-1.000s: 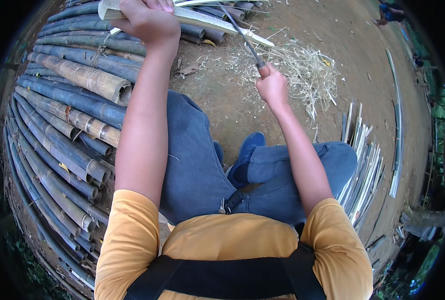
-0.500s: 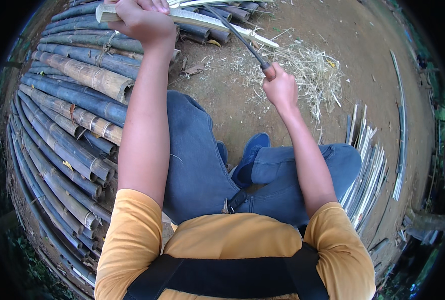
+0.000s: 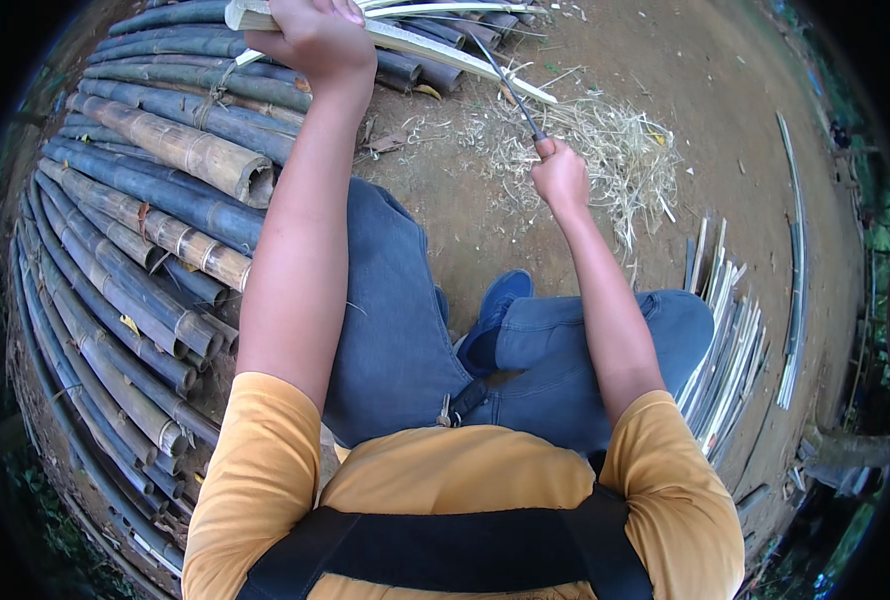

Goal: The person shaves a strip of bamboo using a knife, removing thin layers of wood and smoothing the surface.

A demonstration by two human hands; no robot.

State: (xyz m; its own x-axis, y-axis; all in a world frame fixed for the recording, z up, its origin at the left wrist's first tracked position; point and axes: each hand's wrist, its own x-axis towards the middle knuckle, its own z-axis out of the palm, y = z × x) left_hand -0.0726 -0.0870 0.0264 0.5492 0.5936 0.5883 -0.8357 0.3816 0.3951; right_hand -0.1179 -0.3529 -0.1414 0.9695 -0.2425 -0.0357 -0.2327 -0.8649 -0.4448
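My left hand, at the top of the view, is closed around a pale split bamboo strip. The strip's thick end sticks out left of the fist, and its thin end slants down to the right over the ground. My right hand is wrapped round the handle of a long, narrow knife. The dark blade points up and left, crossing the strip near its thin end; whether the edge touches it I cannot tell. Thin pale slivers extend right from beside my left fist.
Dark and tan bamboo poles are stacked along the left. Curly pale shavings lie on the dirt ground beyond my right hand. A bundle of split strips rests beside my right knee, and longer strips lie farther right.
My left hand and the bamboo strip have shifted a little to the right. The knife blade has tilted more upright, its tip moving right along the strip.
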